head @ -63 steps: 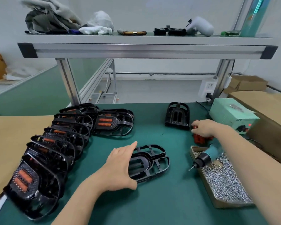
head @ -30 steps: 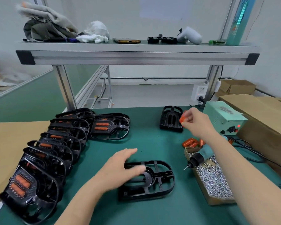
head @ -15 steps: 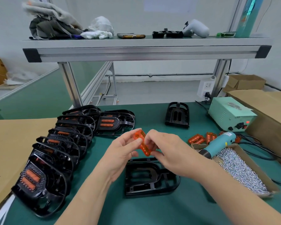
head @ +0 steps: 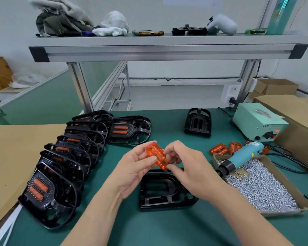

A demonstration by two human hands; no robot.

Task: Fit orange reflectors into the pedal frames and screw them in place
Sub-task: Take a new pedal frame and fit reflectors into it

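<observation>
The green counter [head: 167, 228] carries an overlapping row of black pedal frames [head: 68, 166] with orange inserts along its left side, just beside a brown cardboard sheet [head: 11, 153]. An empty frame [head: 160, 196] lies flat near the front middle, and a second empty frame [head: 197, 123] lies towards the back. To the right sit loose orange reflectors [head: 219, 149], a cardboard tray [head: 284, 212] of screws [head: 260, 187] with a teal screwdriver [head: 242, 157] resting across its rim, a pale green power box [head: 252, 121] and cables [head: 292, 162]. The shelf [head: 167, 40] above holds crumpled cloth [head: 60, 20] and what looks like a phone [head: 148, 33].
</observation>
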